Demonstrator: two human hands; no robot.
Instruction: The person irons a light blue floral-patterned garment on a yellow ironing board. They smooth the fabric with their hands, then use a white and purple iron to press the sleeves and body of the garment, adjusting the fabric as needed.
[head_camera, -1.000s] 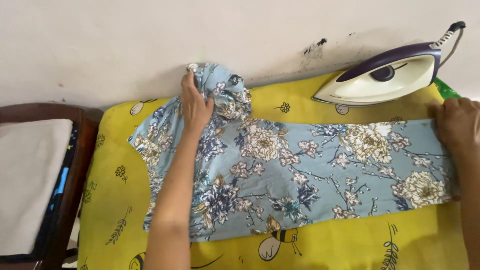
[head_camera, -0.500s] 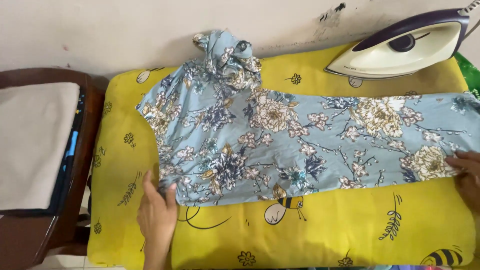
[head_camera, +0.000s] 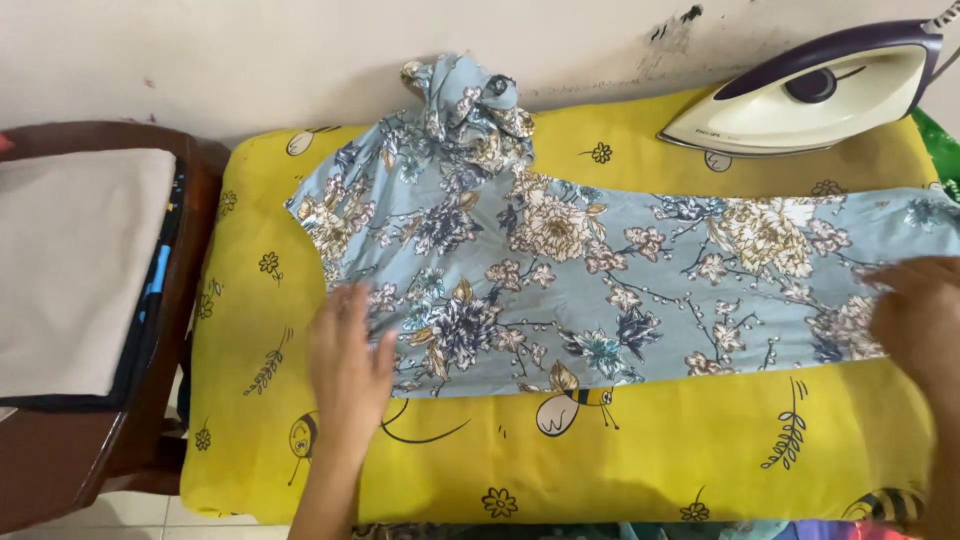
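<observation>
Under both my hands lies the yellow padded cover (head_camera: 640, 470) printed with bees and flowers, and spread across it — reaching from one hand to the other — is the blue floral garment (head_camera: 600, 270), one end bunched up against the wall beyond my left hand. Well to the left of that hand a folded pale cloth (head_camera: 75, 265) rests on a dark wooden chair (head_camera: 60, 470). Beyond my right hand the white-and-purple steam iron (head_camera: 810, 95) sits on the cover. My left hand (head_camera: 350, 365) lies flat, fingers spread, on the garment's near edge; my right hand (head_camera: 920, 315) presses open-palmed on its other end — neither grips anything.
</observation>
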